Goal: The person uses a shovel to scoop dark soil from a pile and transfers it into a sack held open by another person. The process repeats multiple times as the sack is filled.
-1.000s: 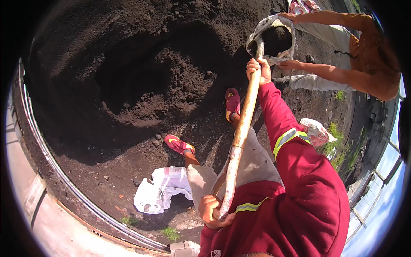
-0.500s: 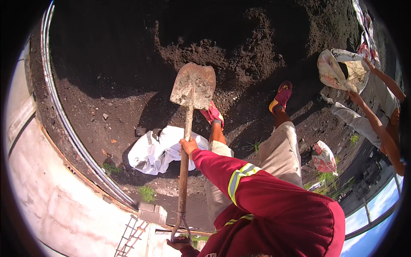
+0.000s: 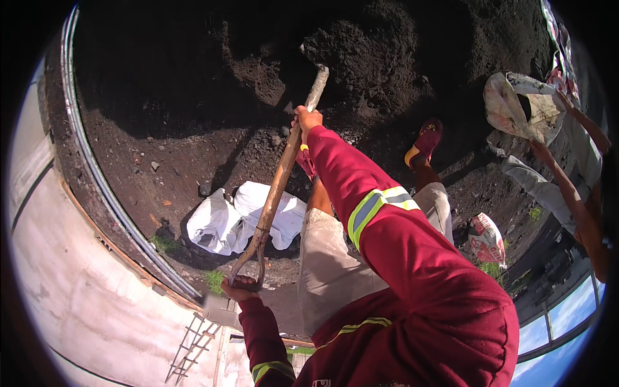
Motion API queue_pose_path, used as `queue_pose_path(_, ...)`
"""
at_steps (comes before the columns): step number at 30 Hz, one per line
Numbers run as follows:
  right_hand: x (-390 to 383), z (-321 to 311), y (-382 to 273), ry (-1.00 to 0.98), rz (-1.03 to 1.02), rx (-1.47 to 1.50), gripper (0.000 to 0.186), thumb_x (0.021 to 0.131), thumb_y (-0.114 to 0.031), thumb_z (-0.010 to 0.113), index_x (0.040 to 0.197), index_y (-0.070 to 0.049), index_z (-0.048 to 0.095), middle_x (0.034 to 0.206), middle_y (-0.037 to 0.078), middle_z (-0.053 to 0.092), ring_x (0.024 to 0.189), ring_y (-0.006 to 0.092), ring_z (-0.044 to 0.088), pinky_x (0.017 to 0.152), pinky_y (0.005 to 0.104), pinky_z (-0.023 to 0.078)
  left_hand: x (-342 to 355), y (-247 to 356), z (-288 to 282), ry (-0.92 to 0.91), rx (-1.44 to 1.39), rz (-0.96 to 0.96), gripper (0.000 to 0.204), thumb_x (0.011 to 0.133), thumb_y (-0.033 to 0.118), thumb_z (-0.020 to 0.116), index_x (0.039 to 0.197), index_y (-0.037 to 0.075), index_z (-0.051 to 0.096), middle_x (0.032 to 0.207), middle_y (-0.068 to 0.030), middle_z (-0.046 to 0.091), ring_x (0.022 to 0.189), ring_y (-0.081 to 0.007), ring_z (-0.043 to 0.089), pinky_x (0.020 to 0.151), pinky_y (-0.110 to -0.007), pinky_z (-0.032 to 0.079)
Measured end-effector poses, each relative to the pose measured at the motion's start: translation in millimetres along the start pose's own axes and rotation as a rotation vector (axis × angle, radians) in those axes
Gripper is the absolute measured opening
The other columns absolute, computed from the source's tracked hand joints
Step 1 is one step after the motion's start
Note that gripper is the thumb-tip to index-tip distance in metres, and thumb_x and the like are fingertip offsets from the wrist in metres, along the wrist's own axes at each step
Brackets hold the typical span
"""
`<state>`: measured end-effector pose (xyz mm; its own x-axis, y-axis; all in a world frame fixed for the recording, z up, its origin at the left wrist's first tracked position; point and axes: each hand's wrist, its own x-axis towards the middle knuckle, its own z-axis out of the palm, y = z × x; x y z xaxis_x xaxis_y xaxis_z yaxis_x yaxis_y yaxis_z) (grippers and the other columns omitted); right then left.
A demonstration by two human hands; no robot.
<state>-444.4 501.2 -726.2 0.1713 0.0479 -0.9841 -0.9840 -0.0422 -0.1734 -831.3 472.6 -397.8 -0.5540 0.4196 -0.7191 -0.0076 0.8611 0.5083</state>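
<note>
A long wooden-shafted shovel (image 3: 276, 179) slants across the ground in front of me. My left hand (image 3: 241, 288) is closed around the grip at its near end. Farther up, my right hand (image 3: 308, 120) wraps round the shaft, close to the blade end. The blade does not show; the shaft's far end meets the heap of dark soil (image 3: 371, 55), and the blade seems sunk in it. Below the shaft lie white sacks (image 3: 218, 224) on the ground, near my left leg.
To the right, another person's hands hold a dirty pale sack (image 3: 506, 109) with its mouth open. A printed white-and-red bag (image 3: 488, 240) lies near that person's legs. On the left, metal pipes (image 3: 87, 148) run along a pale concrete surface (image 3: 77, 271).
The shovel has moved forward and tilted, its blade passing from plain view into the dark soil. My right hand moved forward with the shaft; my left hand rose into fuller view.
</note>
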Motion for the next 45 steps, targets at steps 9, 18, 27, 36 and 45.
queue_pose_path(9, -149, -145, -118, 0.034, -0.209, 0.077, 0.020, 0.080, -0.012, 0.064, 0.088, -0.006, 0.047, 0.067, 0.005, 0.052, 0.054, 0.0178, 0.054, 0.051, 0.0344, 0.046, -101, -44, -15, -0.128, 0.097, -0.069, 0.054, 0.082, 0.063, 0.042, 0.058, 0.015, 0.043, 0.047, 0.0001, 0.039, 0.043, -0.0185, 0.041, 0.047, -0.035, 0.038)
queue_pose_path(18, -173, -401, -345, -0.441, -0.195, 0.759, 0.012, 0.084, -0.018, 0.060, 0.087, -0.009, 0.052, 0.070, 0.001, 0.052, 0.057, 0.0132, 0.051, 0.057, 0.0323, 0.046, -287, -101, 122, -0.995, 0.473, 0.770, 0.055, 0.074, 0.060, 0.063, 0.079, 0.006, 0.054, 0.072, -0.0086, 0.055, 0.062, -0.0234, 0.056, 0.060, -0.037, 0.046)
queue_pose_path(27, -139, -300, -266, -0.374, -0.301, 0.520, 0.011, 0.084, -0.018, 0.061, 0.087, -0.013, 0.052, 0.069, 0.000, 0.051, 0.058, 0.0132, 0.050, 0.058, 0.0334, 0.046, -195, -49, 88, -0.716, 0.503, 0.662, 0.054, 0.085, 0.054, 0.048, 0.078, 0.001, 0.053, 0.069, -0.0057, 0.056, 0.064, -0.0166, 0.053, 0.058, -0.031, 0.042)
queue_pose_path(36, -160, -47, 244, -0.147, 0.206, -0.426, 0.023, 0.078, -0.014, 0.067, 0.089, -0.001, 0.052, 0.064, 0.009, 0.056, 0.047, 0.0209, 0.056, 0.043, 0.0378, 0.049, -137, -103, -282, 0.382, -0.290, -0.226, 0.064, 0.080, 0.074, 0.039, 0.053, 0.016, 0.043, 0.042, -0.0013, 0.042, 0.036, -0.0195, 0.040, 0.040, -0.035, 0.037)
queue_pose_path(45, -56, 138, 90, -0.281, -0.061, -0.459, 0.018, 0.085, -0.012, 0.064, 0.092, -0.005, 0.050, 0.068, 0.006, 0.053, 0.054, 0.0203, 0.057, 0.051, 0.0378, 0.051, 4, -70, -90, 0.087, -0.406, -0.071, 0.054, 0.082, 0.065, 0.041, 0.057, 0.017, 0.042, 0.045, 0.0013, 0.038, 0.042, -0.0181, 0.042, 0.045, -0.033, 0.038)
